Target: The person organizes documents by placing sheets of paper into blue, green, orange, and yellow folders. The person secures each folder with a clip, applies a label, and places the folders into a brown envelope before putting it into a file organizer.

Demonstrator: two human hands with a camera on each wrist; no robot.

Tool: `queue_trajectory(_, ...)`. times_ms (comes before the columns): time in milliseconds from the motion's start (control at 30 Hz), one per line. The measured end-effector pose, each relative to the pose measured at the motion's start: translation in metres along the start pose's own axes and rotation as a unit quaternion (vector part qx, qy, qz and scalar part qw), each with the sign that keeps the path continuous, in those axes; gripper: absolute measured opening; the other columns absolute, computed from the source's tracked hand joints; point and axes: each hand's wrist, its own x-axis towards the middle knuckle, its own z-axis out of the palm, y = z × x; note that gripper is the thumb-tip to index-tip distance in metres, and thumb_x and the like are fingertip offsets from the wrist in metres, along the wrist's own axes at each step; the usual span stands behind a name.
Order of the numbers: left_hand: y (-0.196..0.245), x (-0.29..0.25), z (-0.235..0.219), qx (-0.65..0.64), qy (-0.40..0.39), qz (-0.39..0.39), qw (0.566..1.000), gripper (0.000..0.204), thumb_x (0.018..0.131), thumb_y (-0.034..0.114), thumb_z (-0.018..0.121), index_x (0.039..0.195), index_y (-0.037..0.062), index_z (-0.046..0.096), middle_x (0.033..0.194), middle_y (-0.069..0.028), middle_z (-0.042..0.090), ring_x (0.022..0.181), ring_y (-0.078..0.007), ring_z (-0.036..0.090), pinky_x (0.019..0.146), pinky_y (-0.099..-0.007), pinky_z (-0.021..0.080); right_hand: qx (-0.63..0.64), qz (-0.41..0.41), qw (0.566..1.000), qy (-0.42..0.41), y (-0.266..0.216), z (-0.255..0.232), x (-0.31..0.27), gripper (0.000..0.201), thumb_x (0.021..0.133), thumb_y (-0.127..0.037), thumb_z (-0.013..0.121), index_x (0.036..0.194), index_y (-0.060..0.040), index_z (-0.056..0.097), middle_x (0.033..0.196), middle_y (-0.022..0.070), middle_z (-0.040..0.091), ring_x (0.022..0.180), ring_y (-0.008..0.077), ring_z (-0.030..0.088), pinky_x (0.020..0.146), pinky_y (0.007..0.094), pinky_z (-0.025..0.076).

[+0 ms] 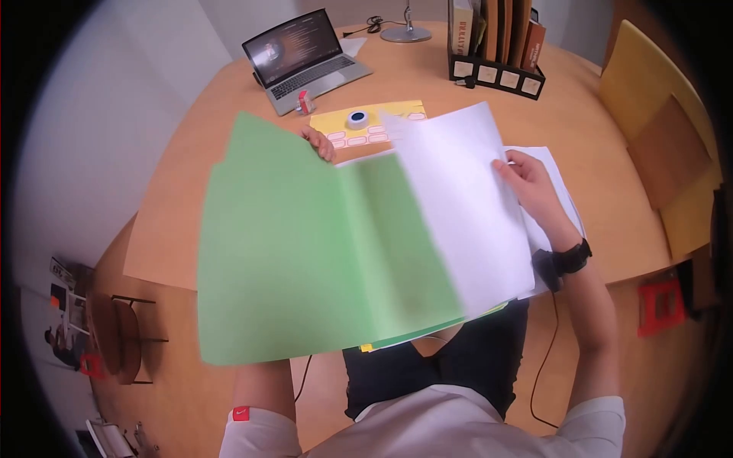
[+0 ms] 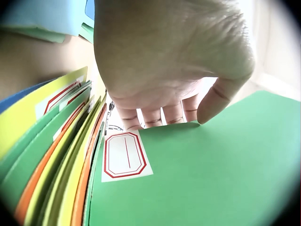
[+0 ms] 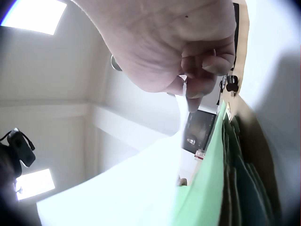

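Observation:
A green folder [image 1: 279,252] stands spread open over the person's lap. At its top edge the left hand [image 1: 319,143] grips the cover, thumb on one side and fingers behind it in the left wrist view. A red-bordered label [image 2: 126,157] is stuck on that cover. Beside it fans a stack of coloured folders [image 2: 51,155], green, orange and yellow. The right hand [image 1: 531,191] pinches the edge of white paper [image 1: 466,191] between thumb and curled fingers, over the folder's right half. In the right wrist view the paper [image 3: 122,183] hangs from those fingers.
More white papers [image 1: 561,187] lie under the right wrist. Beyond the folder are a yellow sheet with labels [image 1: 328,122], a round white object [image 1: 357,120], a small red-and-white item [image 1: 305,101] and a laptop [image 1: 305,61]. A black file rack [image 1: 496,76] stands at the back right.

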Motion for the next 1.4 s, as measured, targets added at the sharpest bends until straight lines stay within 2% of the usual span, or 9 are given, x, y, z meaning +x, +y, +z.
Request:
queue_trajectory(100, -0.006, -0.002, -0.002, -0.012, 0.006, 0.013, 1.000, 0.023, 0.101, 0.026, 0.060, 0.108, 0.0048, 0.055, 0.093, -0.0130, 0.064, 0.091, -0.0280, 0.063, 0.088, -0.0455, 0.050, -0.100, 0.015, 0.994, -0.043, -0.009, 0.021, 0.004, 0.030, 0.100, -0.025, 0.066, 0.110, 0.0036, 0.066, 0.078, 0.0072, 0.071, 0.067, 0.0078, 0.062, 0.061, 0.0247, 0.046)
queue_trajectory(267, 0.000, 0.000, 0.000, 0.016, 0.004, -0.019, 1.000, 0.023, 0.101, 0.027, 0.059, 0.105, 0.0048, 0.054, 0.092, -0.0133, 0.063, 0.088, -0.0275, 0.062, 0.086, -0.0454, 0.050, -0.249, -0.017, 0.967, -0.056, -0.021, 0.032, 0.015, 0.031, 0.093, -0.029, 0.071, 0.090, 0.0016, 0.068, 0.058, 0.0024, 0.054, 0.054, 0.0113, 0.045, 0.052, 0.0316, 0.035)
queue_trajectory(500, -0.001, -0.004, 0.009, 0.019, 0.037, -0.038, 0.998, 0.025, 0.103, 0.029, 0.056, 0.102, 0.0048, 0.053, 0.090, -0.0125, 0.062, 0.089, -0.0270, 0.060, 0.091, -0.0455, 0.049, -0.134, -0.020, 0.988, -0.079, 0.005, 0.030, 0.025, 0.032, 0.092, -0.028, 0.073, 0.078, -0.0018, 0.062, 0.056, -0.0035, 0.045, 0.054, 0.0073, 0.037, 0.052, 0.0280, 0.032)
queue_trajectory(667, 0.002, 0.006, 0.000, 0.019, -0.042, -0.062, 0.997, 0.027, 0.102, 0.029, 0.057, 0.108, 0.0031, 0.056, 0.094, -0.0132, 0.063, 0.093, -0.0261, 0.061, 0.090, -0.0416, 0.049, -0.150, -0.016, 0.983, -0.105, 0.009, 0.025, 0.022, 0.034, 0.092, -0.028, 0.072, 0.074, -0.0034, 0.058, 0.057, -0.0044, 0.044, 0.055, 0.0062, 0.036, 0.052, 0.0272, 0.031)
queue_trajectory(833, 0.007, 0.008, 0.036, 0.066, 0.078, -0.089, 0.991, 0.024, 0.101, 0.026, 0.058, 0.111, 0.0036, 0.058, 0.099, -0.0125, 0.065, 0.095, -0.0209, 0.061, 0.086, -0.0353, 0.050, -0.123, -0.025, 0.985, -0.120, 0.011, 0.021, 0.021, 0.036, 0.094, -0.031, 0.071, 0.074, -0.0038, 0.057, 0.057, -0.0044, 0.044, 0.055, 0.0066, 0.035, 0.052, 0.0273, 0.030)
queue_trajectory(1000, 0.032, 0.012, 0.097, 0.160, 0.284, -0.191, 0.926, 0.022, 0.101, 0.022, 0.059, 0.114, 0.0040, 0.059, 0.104, -0.0118, 0.066, 0.096, -0.0157, 0.062, 0.082, -0.0291, 0.050, -0.122, -0.026, 0.984, -0.129, 0.007, 0.021, 0.019, 0.037, 0.095, -0.031, 0.070, 0.075, -0.0031, 0.058, 0.059, -0.0040, 0.045, 0.057, 0.0065, 0.036, 0.053, 0.0275, 0.030)
queue_trajectory(1133, 0.031, 0.026, 0.117, 0.199, 0.301, -0.201, 0.911, 0.021, 0.099, 0.016, 0.060, 0.116, 0.0040, 0.059, 0.108, -0.0101, 0.067, 0.099, -0.0131, 0.063, 0.082, -0.0257, 0.051, -0.119, -0.015, 0.984, -0.133, 0.012, 0.024, 0.022, 0.036, 0.096, -0.031, 0.069, 0.077, -0.0017, 0.060, 0.061, -0.0040, 0.046, 0.059, 0.0065, 0.037, 0.054, 0.0279, 0.032)
queue_trajectory(1233, 0.018, 0.018, 0.107, 0.171, 0.271, -0.148, 0.936, 0.026, 0.096, 0.010, 0.064, 0.120, 0.0022, 0.057, 0.112, -0.0076, 0.065, 0.104, -0.0152, 0.063, 0.091, -0.0276, 0.050, -0.130, -0.018, 0.983, -0.129, 0.011, 0.024, 0.021, 0.036, 0.097, -0.031, 0.068, 0.079, -0.0005, 0.061, 0.062, -0.0036, 0.047, 0.061, 0.0069, 0.038, 0.055, 0.0281, 0.033)
queue_trajectory(1400, 0.014, 0.020, 0.104, 0.224, 0.254, -0.165, 0.926, 0.033, 0.093, 0.007, 0.067, 0.124, 0.0034, 0.057, 0.108, -0.0060, 0.066, 0.103, -0.0143, 0.063, 0.093, -0.0279, 0.049, -0.145, -0.027, 0.983, -0.112, 0.004, 0.023, 0.018, 0.036, 0.098, -0.031, 0.067, 0.081, 0.0004, 0.061, 0.063, -0.0025, 0.048, 0.061, 0.0081, 0.039, 0.056, 0.0291, 0.034)
